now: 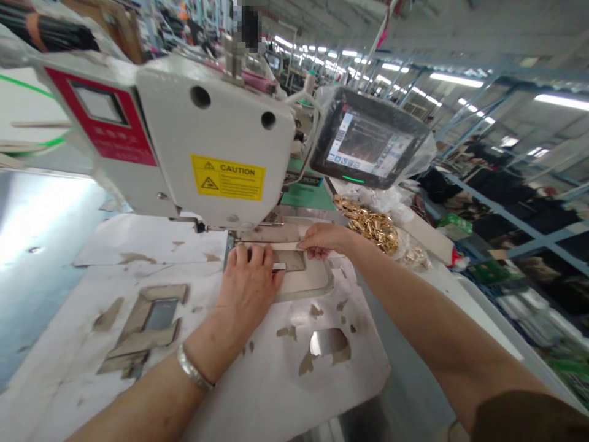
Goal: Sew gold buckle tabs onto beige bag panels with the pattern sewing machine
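Under the head of a sewing machine (216, 135) lies a pale plate (308, 283) with a rectangular opening. A narrow, light strip (288, 246) runs across it. My left hand (248, 279) rests palm down at the plate's left, its fingertips lying on the strip's left part and the fingers slightly apart. Beside its thumb is a small metal bar (278, 267). My right hand (324, 239) pinches the right end of the strip between thumb and fingers. The strip's left end is hidden by my left fingers.
A control screen (368, 144) stands behind on the right. Below it lies a heap of gold-coloured metal pieces (372, 227) in clear plastic. The white work surface (221, 387) has torn patches and a taped cut-out (133, 334) at left. A yellow caution label (229, 178) marks the machine head.
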The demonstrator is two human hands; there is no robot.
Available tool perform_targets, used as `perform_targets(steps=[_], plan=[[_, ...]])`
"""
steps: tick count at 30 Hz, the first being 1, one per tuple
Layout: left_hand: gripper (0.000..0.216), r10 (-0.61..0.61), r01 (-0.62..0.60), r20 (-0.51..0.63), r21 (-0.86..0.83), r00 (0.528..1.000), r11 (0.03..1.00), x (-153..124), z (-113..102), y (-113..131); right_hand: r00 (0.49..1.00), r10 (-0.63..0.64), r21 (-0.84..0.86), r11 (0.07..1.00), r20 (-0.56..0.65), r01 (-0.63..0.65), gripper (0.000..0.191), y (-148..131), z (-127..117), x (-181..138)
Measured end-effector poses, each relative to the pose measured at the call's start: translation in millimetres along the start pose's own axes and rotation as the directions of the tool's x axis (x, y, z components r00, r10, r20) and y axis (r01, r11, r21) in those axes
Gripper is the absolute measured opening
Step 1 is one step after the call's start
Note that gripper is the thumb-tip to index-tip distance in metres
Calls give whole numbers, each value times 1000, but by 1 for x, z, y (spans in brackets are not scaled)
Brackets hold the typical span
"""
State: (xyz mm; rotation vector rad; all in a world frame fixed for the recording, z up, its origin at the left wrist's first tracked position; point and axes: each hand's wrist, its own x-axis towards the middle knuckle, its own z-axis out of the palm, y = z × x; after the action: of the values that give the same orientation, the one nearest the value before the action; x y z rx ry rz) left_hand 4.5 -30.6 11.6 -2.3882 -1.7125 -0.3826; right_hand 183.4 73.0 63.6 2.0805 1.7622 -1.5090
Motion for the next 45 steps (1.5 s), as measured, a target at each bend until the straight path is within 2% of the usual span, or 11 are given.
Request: perform_targets(steps=[3,9,20,22,26,28,30,33,35,39,45], plan=[[51,1,-1,9,-8,1000,1000,0,-1,-1,1000,-8,2,1000,-22,8,27,6,1,5],[51,7,-7,19,-15,1000,1000,-1,-2,-1,997,-1,167,986,82,-13,24,16,-4,5],[51,11,-11,9,-29,1000,1000,0,-2,0,971,-73,-132,990,-229,44,22,9,17,1],[50,8,-8,-5,-48,1000,999,-1,-2,-1,947,-122,-221,974,-298,56,20,10,18,-1],[48,14,-16,-30,-68,999,998,-2,-3,-2,855,-298,-388,913,-426,125,22,5,14,-10],[48,22,-24,-27,-54,999,998,-3,-3,-2,865,-272,-279,947,-421,162,21,2,10,-14],[48,29,-30,-21,-36,999,999,-3,-4,-2,919,-186,-23,981,-347,190,22,2,7,-17],[47,31,-31,-13,-14,999,999,-3,-5,-2,972,-129,365,910,-195,194,24,6,4,-18],[46,30,-30,-7,0,1000,1000,-3,-5,-2,983,-120,512,841,-138,174,23,11,4,-15],[44,32,-32,0,10,999,999,-2,-5,-2,991,-82,609,783,-104,128,23,20,4,-7],[43,32,-32,-7,-6,999,999,-2,-4,-2,993,-67,604,789,-92,110,21,27,4,0]])
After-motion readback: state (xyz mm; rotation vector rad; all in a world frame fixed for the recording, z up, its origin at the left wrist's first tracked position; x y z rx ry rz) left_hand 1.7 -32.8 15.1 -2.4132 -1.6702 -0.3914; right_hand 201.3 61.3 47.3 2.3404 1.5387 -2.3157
